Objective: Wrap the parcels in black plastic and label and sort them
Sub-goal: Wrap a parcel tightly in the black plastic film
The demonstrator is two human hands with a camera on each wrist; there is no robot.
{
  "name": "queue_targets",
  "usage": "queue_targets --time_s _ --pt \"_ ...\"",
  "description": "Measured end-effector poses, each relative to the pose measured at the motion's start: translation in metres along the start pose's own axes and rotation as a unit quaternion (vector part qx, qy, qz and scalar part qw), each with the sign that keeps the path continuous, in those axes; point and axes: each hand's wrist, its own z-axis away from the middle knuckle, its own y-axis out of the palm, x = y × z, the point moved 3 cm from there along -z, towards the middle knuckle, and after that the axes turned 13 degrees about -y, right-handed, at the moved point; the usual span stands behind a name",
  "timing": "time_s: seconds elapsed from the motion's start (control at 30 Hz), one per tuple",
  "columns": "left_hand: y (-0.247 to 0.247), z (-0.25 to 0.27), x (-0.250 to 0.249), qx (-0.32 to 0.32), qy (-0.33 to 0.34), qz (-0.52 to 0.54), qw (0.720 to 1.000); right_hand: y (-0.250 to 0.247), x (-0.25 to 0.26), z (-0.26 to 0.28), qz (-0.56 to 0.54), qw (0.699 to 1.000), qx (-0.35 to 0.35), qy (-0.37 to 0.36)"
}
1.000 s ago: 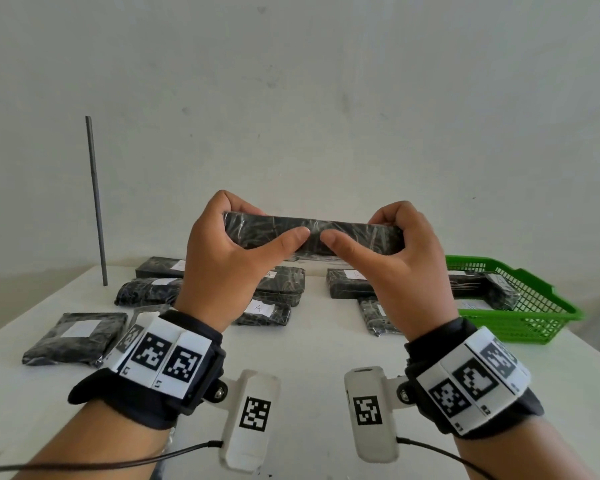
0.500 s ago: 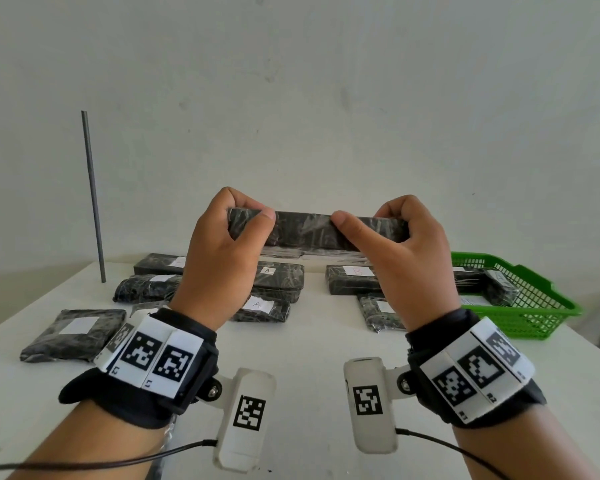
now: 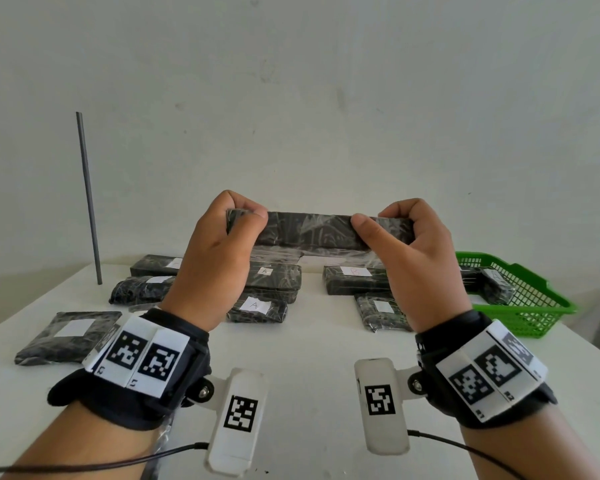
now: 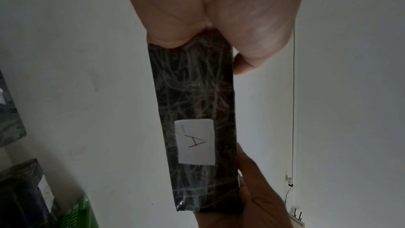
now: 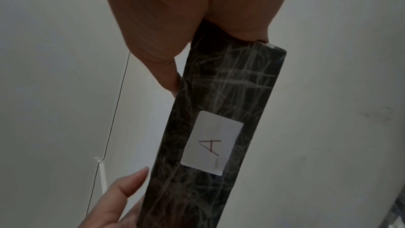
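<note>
Left hand (image 3: 219,258): raised above the desk, fingers and thumb curled round the left end of the held parcel (image 3: 317,232), thumb on the near face.
Right hand (image 3: 416,261): raised at the same height, pinching the right end of the same parcel, thumb tip on the near face and fingers curled over the top edge.
Held parcel: a long flat box in black plastic, held level and edge-up between the two hands, in the air well clear of the desk (image 3: 309,348).
Label (image 4: 195,141): a white slip on the far face of the held parcel, seen from both wrist views, with a handwritten "A".
Left group (image 3: 271,280): several black-wrapped parcels lying on the desk behind the left hand, two of them showing white labels marked "A"; some are partly hidden by the hand.
Near-left parcel (image 3: 68,336): lies flat by the desk's left edge, apart from the others, with a white label whose writing cannot be read.
Middle-right parcels (image 3: 355,280): two wrapped parcels on the desk behind the right hand, each with a white label.
Basket (image 3: 530,306): green plastic, at the right edge of the desk, with at least one wrapped parcel inside.
Rod (image 3: 89,199): a thin dark rod standing upright at the far left of the desk.
</note>
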Motion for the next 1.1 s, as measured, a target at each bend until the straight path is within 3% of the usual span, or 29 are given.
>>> queue_targets --time_s 0.27,0.43,0.63,0.87,0.97,1.1 --pt "-0.006 -0.007 0.002 0.042 -0.026 0.024 0.998 -0.007 0.002 0.004 0.001 0.999 0.051 -0.016" --pt "-0.004 -0.012 0.006 0.07 -0.082 0.109 0.988 -0.009 -0.004 0.002 -0.044 0.998 0.037 0.003" --pt "0.0 -0.012 0.01 0.088 -0.109 0.128 0.982 -0.008 -0.008 0.0 -0.107 0.992 -0.026 0.055" --pt "0.002 -0.009 0.011 0.079 -0.131 0.143 0.978 -0.013 -0.007 -0.002 -0.121 0.99 -0.031 0.062" --pt "-0.001 -0.011 0.012 0.043 -0.117 0.141 0.982 -0.013 -0.004 -0.001 -0.167 0.985 0.012 0.043" --pt "-0.007 -0.018 0.016 0.036 -0.158 0.19 0.968 -0.017 0.0 0.006 -0.174 0.978 0.115 0.014"
